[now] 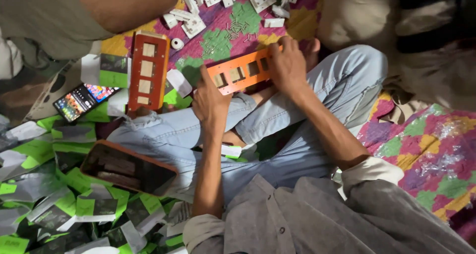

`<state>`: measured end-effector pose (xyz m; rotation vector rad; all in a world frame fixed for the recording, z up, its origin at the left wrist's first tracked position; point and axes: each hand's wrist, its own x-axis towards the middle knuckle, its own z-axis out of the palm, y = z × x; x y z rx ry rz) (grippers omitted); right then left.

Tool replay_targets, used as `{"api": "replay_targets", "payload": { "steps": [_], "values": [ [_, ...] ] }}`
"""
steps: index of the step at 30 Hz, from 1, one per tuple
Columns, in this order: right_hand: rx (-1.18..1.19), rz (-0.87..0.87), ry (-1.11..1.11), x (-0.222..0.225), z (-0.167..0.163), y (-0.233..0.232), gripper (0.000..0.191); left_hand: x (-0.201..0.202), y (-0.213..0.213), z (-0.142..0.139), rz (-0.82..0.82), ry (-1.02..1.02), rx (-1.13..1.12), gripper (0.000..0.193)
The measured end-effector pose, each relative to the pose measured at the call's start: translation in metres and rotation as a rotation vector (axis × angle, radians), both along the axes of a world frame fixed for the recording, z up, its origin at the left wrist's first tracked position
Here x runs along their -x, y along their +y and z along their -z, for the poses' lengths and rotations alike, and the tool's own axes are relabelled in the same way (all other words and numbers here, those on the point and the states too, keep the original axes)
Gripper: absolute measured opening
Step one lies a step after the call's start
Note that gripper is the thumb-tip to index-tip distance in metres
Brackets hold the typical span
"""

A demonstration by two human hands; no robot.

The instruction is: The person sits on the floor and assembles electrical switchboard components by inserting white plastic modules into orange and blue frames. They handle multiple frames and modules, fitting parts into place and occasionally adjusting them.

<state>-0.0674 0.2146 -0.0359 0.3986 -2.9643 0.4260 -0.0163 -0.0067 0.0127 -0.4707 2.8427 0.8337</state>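
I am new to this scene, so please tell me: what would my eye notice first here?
First, the orange plate with square holes, held at the centre by the left hand and right hand. Next, a phone with a lit screen on the left, among green and white boxes.

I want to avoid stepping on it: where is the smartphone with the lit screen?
In the head view, the smartphone with the lit screen lies at the left on green-and-white cardboard packets, just left of the upright orange rectangular switch plate.
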Motion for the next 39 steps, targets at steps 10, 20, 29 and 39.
{"api": "replay_targets", "payload": {
  "steps": [10,20,29,39],
  "values": [
    [0.402,-0.095,-0.366,-0.023,0.0,-0.071,0.062,0.009,0.001,0.028,0.312,0.157,0.251,0.067],
    [0.479,0.096,-0.458,-0.023,0.025,-0.065,0.047,0.017,0.01,0.043,0.347,0.116,0.268,0.09],
    [0.469,0.097,-0.339,-0.019,-0.036,-0.054,0.037,0.01,-0.004,0.004,0.289,0.353,0.08,0.108],
    [0.446,-0.297,-0.43,-0.008,-0.107,-0.039,0.028,-0.029,-0.024,-0.008,-0.21,-0.01,-1.425,0.046]
  ]
}}
